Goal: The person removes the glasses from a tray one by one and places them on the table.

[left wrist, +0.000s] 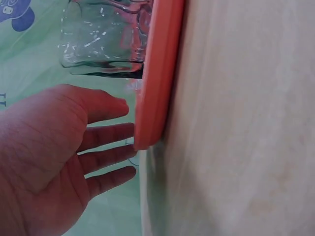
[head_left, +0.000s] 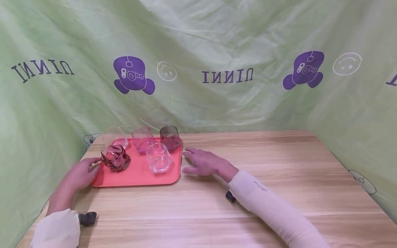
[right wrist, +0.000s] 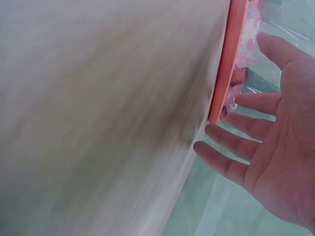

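A red-orange tray (head_left: 136, 177) lies on the wooden table with several drinking glasses on it. Front left is a dark faceted glass (head_left: 116, 162); front right, a clear glass (head_left: 159, 162). Along the back stand another clear glass (head_left: 115, 136), a tinted-looking glass (head_left: 142, 139) and a grey glass (head_left: 169, 136). At the tray's left edge is my left hand (head_left: 81, 173), fingers extended, fingertips right at the rim in the left wrist view. My right hand (head_left: 204, 162) is held with spread fingers just beyond the right rim. Neither hand grips anything.
The wooden tabletop (head_left: 263, 155) stretches to the right of the tray. Behind and at both sides hangs a green printed curtain (head_left: 198, 41). Dark wrist devices (head_left: 88, 218) stick out from the light sleeves (head_left: 266, 203).
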The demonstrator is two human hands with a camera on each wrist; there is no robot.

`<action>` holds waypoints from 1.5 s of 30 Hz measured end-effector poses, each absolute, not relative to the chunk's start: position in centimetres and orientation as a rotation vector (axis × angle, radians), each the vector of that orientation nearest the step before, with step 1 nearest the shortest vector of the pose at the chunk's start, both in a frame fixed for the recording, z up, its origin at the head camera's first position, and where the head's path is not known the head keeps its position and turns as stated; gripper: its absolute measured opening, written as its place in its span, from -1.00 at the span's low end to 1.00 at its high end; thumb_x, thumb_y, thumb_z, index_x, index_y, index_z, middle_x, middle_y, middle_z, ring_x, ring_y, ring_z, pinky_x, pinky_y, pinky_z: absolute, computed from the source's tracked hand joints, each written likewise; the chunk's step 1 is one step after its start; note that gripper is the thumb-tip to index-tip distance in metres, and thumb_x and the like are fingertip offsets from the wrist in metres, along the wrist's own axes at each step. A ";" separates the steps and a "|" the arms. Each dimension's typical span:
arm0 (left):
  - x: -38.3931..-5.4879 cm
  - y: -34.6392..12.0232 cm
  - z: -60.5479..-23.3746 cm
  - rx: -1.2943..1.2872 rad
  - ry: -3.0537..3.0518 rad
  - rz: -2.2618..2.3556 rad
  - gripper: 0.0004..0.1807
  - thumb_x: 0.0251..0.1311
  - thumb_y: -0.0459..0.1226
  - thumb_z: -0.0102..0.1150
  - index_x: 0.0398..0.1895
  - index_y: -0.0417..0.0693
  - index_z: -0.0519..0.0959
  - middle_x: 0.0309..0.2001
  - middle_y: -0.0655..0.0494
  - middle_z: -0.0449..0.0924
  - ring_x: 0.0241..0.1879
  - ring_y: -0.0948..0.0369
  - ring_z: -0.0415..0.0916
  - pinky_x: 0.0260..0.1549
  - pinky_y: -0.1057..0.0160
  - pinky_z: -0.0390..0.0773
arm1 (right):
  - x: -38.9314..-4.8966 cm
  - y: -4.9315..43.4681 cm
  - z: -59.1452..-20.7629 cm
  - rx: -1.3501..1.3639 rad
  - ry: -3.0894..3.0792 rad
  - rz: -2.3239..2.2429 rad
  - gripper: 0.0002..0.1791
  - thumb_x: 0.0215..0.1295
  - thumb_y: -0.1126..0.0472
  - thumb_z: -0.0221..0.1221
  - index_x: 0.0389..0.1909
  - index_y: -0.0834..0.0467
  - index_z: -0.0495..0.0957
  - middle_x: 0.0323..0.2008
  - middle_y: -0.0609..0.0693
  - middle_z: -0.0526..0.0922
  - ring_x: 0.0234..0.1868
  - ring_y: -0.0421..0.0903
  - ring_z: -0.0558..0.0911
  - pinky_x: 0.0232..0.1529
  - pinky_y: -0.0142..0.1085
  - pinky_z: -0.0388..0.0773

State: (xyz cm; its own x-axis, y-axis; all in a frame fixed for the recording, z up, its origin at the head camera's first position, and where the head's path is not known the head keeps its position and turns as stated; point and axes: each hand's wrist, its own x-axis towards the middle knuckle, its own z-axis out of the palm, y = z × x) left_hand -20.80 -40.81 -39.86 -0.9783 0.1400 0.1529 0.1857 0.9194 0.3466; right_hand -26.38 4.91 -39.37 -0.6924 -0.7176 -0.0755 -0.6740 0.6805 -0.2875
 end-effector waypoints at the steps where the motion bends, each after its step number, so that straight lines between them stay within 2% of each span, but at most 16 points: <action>1: -20.8 -40.9 -40.0 -0.254 -2.972 -0.553 -0.57 0.42 -0.38 0.08 0.19 -0.62 0.43 0.09 -0.66 0.45 0.11 -0.55 0.36 0.07 -0.47 0.38 | -26.5 4.8 -39.5 -1.135 2.702 -0.366 -0.13 0.50 -0.30 0.07 0.62 0.11 0.13 0.59 0.14 0.12 0.54 0.11 0.21 0.48 -0.03 0.22; 7: -21.0 -41.4 -41.0 -0.266 -2.986 -0.564 -0.54 0.40 -0.42 0.09 0.21 -0.68 0.38 0.09 -0.68 0.42 0.12 -0.55 0.35 0.10 -0.48 0.35 | -26.6 4.0 -39.6 -1.136 2.665 -0.386 -0.11 0.48 -0.27 0.11 0.65 0.05 0.06 0.61 0.11 0.09 0.56 0.09 0.18 0.49 -0.01 0.19; 14: -21.3 -41.7 -41.5 -0.347 -2.967 -0.577 -0.49 0.30 -0.50 0.14 0.22 -0.72 0.34 0.12 -0.73 0.36 0.16 -0.58 0.28 0.15 -0.48 0.27 | -26.5 3.1 -39.5 -1.080 2.685 -0.257 -0.08 0.46 -0.33 0.07 0.64 0.08 0.09 0.61 0.07 0.10 0.56 0.13 0.17 0.51 -0.02 0.16; 19: -21.0 -41.8 -41.2 -0.323 -3.000 -0.573 -0.47 0.31 -0.49 0.14 0.24 -0.73 0.31 0.13 -0.75 0.32 0.17 -0.59 0.24 0.16 -0.49 0.25 | -26.1 2.5 -39.4 -1.044 2.700 -0.189 -0.07 0.46 -0.37 0.03 0.64 0.07 0.08 0.61 0.08 0.10 0.56 0.14 0.16 0.51 0.00 0.13; 29: -21.1 -41.6 -40.9 -0.340 -3.023 -0.524 -0.45 0.30 -0.49 0.16 0.25 -0.75 0.30 0.10 -0.76 0.32 0.13 -0.60 0.27 0.13 -0.50 0.28 | -25.8 1.9 -39.5 -1.015 2.757 -0.165 -0.12 0.46 -0.36 0.03 0.61 0.07 0.19 0.55 0.02 0.26 0.49 0.09 0.32 0.43 -0.03 0.31; 36: -20.9 -41.6 -40.9 -0.407 -3.029 -0.493 -0.44 0.33 -0.49 0.16 0.28 -0.76 0.26 0.11 -0.76 0.30 0.13 -0.61 0.27 0.13 -0.50 0.29 | -25.4 1.1 -39.5 -0.981 2.822 -0.121 -0.22 0.45 -0.34 0.08 0.46 0.10 0.36 0.40 0.02 0.47 0.22 0.07 0.54 0.16 -0.03 0.56; 41: -20.6 -41.7 -40.9 -0.402 -3.053 -0.509 -0.43 0.38 -0.49 0.11 0.30 -0.76 0.21 0.15 -0.77 0.24 0.15 -0.63 0.22 0.14 -0.51 0.25 | -25.1 0.9 -39.6 -0.932 2.824 -0.114 -0.19 0.46 -0.32 0.05 0.53 0.10 0.29 0.44 0.01 0.43 0.25 0.06 0.52 0.13 -0.02 0.58; 45: -20.7 -41.8 -41.0 -0.401 -3.077 -0.534 -0.42 0.40 -0.49 0.08 0.32 -0.76 0.18 0.18 -0.77 0.18 0.18 -0.63 0.18 0.16 -0.52 0.22 | -24.9 0.9 -39.5 -0.891 2.814 -0.119 -0.15 0.48 -0.32 0.01 0.60 0.10 0.18 0.51 0.01 0.33 0.37 0.09 0.43 0.21 0.03 0.52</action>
